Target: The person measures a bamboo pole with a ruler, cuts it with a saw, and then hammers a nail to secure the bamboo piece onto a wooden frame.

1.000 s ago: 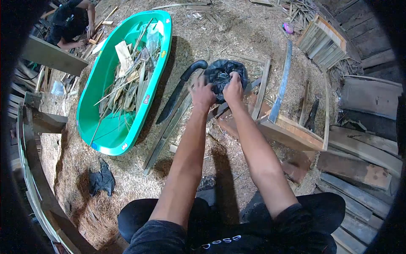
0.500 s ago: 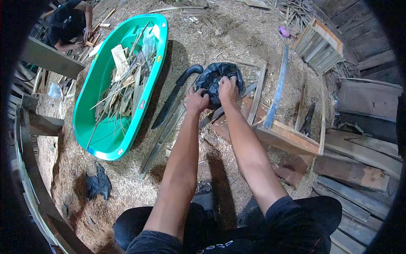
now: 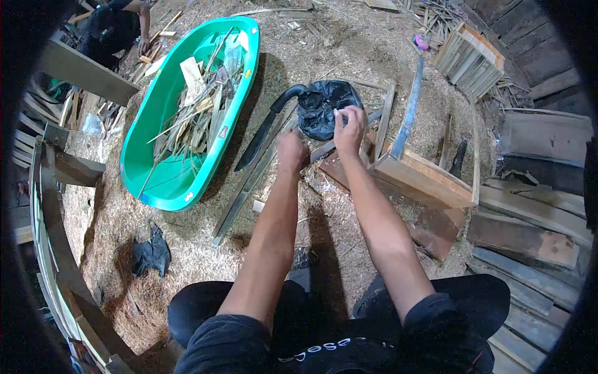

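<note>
A crumpled black plastic bag (image 3: 316, 118) lies on the ground in front of me, its upper side bunched around a hollow. My right hand (image 3: 350, 129) is at the bag's right edge, thumb and fingers pinched together on the plastic. Just below the bag's left side is my left hand (image 3: 291, 151), slightly blurred, its fingers curled in; what they hold, if anything, is hidden. To the left of the bag lies a machete (image 3: 258, 142) with a curved black handle, the handle's end against the plastic. A dark flat strip (image 3: 322, 150) passes under the bag.
A green plastic tub (image 3: 129, 159) full of wood scraps stands at left. Wooden strips (image 3: 227, 221) and a wooden frame (image 3: 423, 181) lie around the bag. Planks (image 3: 523, 243) line the right side. A black scrap (image 3: 151, 252) lies lower left. Another person (image 3: 112, 28) crouches at upper left.
My left hand has come away from the bag's edge and drawn down, closing up. My right hand has shifted slightly right along the bag. The view has moved a little.
</note>
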The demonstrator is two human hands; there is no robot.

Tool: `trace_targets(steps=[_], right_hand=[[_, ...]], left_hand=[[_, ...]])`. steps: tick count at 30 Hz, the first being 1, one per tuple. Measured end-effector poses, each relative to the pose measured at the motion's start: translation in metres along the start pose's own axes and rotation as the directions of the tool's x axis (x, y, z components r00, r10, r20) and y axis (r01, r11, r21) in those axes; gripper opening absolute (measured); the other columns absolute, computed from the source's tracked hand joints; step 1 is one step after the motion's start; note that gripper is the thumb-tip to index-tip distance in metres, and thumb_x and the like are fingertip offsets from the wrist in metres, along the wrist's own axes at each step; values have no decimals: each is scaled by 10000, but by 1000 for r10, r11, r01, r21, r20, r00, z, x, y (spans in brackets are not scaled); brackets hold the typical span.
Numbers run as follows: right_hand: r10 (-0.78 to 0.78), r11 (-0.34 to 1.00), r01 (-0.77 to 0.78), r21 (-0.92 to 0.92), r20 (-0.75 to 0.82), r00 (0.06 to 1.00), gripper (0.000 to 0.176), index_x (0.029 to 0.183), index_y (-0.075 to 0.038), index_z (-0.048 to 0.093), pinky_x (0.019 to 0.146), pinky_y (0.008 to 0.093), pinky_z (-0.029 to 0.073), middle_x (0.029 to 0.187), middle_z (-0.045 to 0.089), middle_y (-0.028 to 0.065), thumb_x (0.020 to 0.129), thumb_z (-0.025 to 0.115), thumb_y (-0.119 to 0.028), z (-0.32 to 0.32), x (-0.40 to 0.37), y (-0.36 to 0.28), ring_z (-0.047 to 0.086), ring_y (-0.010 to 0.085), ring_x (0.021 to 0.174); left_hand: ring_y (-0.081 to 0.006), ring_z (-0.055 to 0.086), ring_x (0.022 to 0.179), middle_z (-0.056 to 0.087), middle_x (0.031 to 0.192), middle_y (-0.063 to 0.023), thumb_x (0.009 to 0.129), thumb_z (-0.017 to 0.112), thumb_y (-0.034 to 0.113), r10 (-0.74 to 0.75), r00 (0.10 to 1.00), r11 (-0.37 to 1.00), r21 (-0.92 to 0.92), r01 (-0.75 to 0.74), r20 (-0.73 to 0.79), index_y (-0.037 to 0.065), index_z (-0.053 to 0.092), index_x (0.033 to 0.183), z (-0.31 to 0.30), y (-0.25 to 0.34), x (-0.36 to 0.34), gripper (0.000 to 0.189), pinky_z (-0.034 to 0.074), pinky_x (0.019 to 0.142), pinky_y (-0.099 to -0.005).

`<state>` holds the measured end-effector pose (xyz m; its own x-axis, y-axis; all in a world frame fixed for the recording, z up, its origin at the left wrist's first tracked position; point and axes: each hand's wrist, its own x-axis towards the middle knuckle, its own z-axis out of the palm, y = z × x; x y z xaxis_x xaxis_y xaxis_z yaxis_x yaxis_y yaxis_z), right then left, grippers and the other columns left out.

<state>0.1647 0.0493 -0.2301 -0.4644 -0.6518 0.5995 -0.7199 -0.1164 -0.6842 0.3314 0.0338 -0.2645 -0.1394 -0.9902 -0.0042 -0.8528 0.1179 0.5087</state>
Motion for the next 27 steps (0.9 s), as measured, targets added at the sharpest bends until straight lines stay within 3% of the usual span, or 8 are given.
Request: trace_targets(steps=[2,5,8,12,14,15,22,27], right_hand=[[51,983,-63,170,75,996,121,885,-1,602,826,429,472,967,597,168,850,671,-95,-1,-8,5,597,353,910],[261,893,-310,326,185,947,151,926,13,563,751,372,508,885,670,137,931,613,-129,-5,-13,-6,660,258,824],[465,656,-593,466,369,805,197,1015,-4,504,697,273,529,973,707,137,1011,518,-201,-7,-12,-24,701,182,840],[531,322,-760,565,556,639,193,1062,-15,470,691,268,545,1018,700,182,1026,482,-205,-30,-5,-70,715,227,866],[503,302,-773,557,596,626,206,1078,-8,480,687,286,555,951,701,161,1020,497,-205,-41,0,-85,715,230,824],[501,184,-795,578,640,582,234,1112,-4,488,629,293,560,831,673,122,1002,540,-204,-50,6,-98,698,208,730],[279,446,-757,478,730,625,180,1091,-12,546,478,277,488,736,619,69,946,613,-95,-100,34,-146,597,134,548],[201,735,-617,280,780,593,173,1058,22,651,556,248,539,811,665,82,950,613,-107,-156,103,-145,635,117,653]], left_hand=[[-351,583,1076,643,1094,-134,735,708,199,25,994,994,107,-13,-105,99,675,994,6,1,-3,280,482,897,-453],[-303,529,1203,625,1190,-138,799,613,169,-6,980,957,285,-52,198,83,651,1130,-21,11,3,344,442,971,-476],[-275,547,1183,609,1206,-139,855,576,194,13,981,906,414,-94,194,82,647,1139,-11,9,6,313,427,985,-475],[-275,533,1205,608,1222,-122,893,537,219,-45,979,914,404,-39,197,103,650,1151,-8,15,5,304,427,985,-460],[-277,520,1224,599,1243,-118,902,526,223,-91,970,913,407,-9,226,106,645,1170,-18,20,5,316,426,985,-457],[-278,494,1261,572,1284,-120,900,536,240,-117,961,904,427,-2,251,107,635,1194,-23,22,7,338,425,991,-449],[-307,503,1258,505,1373,-124,819,631,253,-101,950,904,426,-37,297,128,671,1158,-19,6,-6,364,414,1025,-461],[-275,659,1066,692,1120,-145,741,648,284,-104,944,913,406,-34,314,112,695,1070,-53,8,2,375,470,964,-460]])
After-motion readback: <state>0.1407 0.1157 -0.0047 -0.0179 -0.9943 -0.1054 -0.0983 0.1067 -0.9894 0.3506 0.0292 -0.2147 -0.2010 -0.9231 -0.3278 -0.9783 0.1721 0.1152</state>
